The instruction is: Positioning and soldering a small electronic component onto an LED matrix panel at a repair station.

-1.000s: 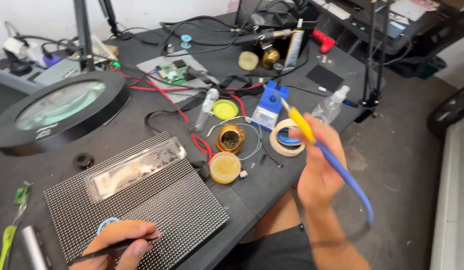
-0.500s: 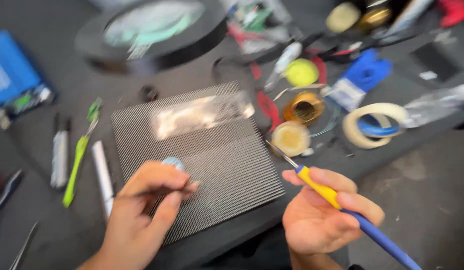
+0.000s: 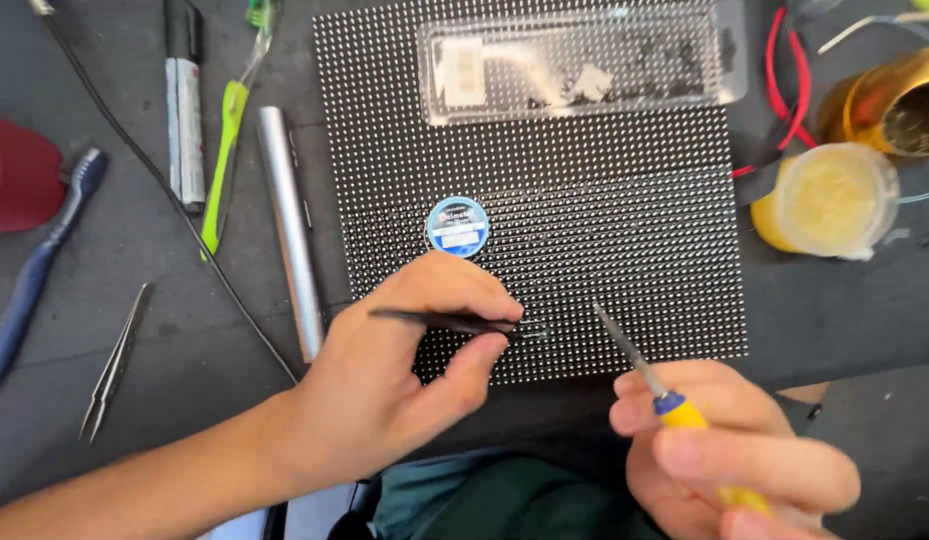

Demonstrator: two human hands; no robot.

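Head view: my left hand point(image 3: 385, 390) pinches black tweezers point(image 3: 445, 321), lying left to right, tips touching the dotted panel point(image 3: 625, 230) near its lower edge. My right hand point(image 3: 730, 455) is closed round the yellow-handled iron point(image 3: 635, 360), its tip slanting up-left, just right of the tweezer tips and apart from them. The left hand is nearer that spot. A blue disc point(image 3: 458, 227) sits just above.
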